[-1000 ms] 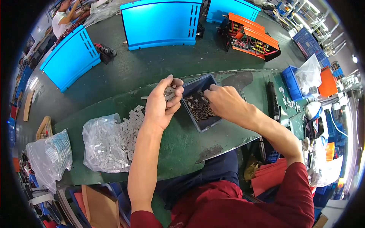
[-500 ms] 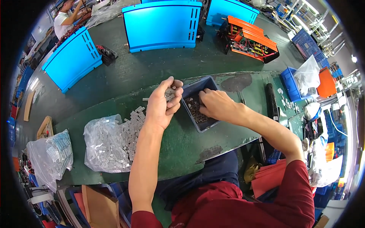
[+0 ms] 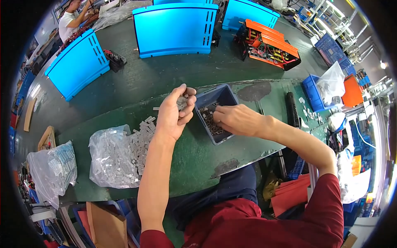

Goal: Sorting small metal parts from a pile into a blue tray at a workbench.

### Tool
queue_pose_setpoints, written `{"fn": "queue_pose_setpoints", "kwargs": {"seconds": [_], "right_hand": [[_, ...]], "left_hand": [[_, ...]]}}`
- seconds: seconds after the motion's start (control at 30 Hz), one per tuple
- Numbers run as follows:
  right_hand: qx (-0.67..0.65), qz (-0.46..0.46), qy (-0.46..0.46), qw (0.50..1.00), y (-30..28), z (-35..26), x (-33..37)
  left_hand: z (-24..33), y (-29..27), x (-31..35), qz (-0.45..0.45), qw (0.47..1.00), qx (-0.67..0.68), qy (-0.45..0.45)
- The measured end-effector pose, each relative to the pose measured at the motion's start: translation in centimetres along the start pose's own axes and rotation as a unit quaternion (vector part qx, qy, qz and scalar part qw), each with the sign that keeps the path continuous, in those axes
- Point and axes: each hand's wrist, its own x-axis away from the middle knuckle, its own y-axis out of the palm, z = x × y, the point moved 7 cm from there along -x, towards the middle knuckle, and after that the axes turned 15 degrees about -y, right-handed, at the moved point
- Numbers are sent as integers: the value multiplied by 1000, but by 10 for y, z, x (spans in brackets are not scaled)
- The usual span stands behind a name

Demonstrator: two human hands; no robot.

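Note:
My left hand (image 3: 168,120) is raised with its palm up and its fingers curled round a few small whitish plastic pieces (image 3: 182,101). Beside it on the green bench stands a blue-grey bin (image 3: 225,96) with many small brownish metal parts (image 3: 206,118) at the bottom. My right hand (image 3: 242,120) reaches over the bin's right side, fingertips pinched together low inside; whatever they grip is hidden. Left of my left forearm, a heap of similar pale pieces (image 3: 142,138) spills from a clear plastic bag (image 3: 108,155).
Another filled clear bag (image 3: 58,165) lies far left. Blue panels (image 3: 173,31) stand along the back, with an orange-cased electrical unit (image 3: 273,43). On the right are a black cylindrical tool (image 3: 292,108), tweezers (image 3: 260,107) and a bright blue bin (image 3: 314,97). A person (image 3: 72,20) sits beyond.
Inside the bin, my right hand has shifted slightly toward me, showing more of the metal parts. My left hand stays curled in nearly the same place.

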Motion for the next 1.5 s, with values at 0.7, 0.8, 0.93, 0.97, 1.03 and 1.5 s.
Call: {"fn": "queue_pose_setpoints", "kwargs": {"seconds": [0.7, 0.8, 0.93, 0.97, 1.03, 1.5], "right_hand": [[-41, -63, -34, 997, 5, 24, -1], [-59, -114, 4, 992, 12, 28, -4], [-4, -152, 35, 988, 18, 24, 0], [-3, -153, 31, 988, 15, 20, 0], [-36, -87, 64, 993, -3, 16, 3], [-184, 318, 35, 929, -84, -7, -29]], "left_hand": [[0, 0, -2, -4, 1000, -17, -3], [-1, -3, -1, 10, 1000, -19, 5], [-1, -2, -2, 2, 1000, -14, 4], [-1, -1, -1, 0, 1000, -15, 6], [0, 1, -1, -5, 1000, -11, -1], [-16, 19, 5, -24, 998, -10, -61]]}}
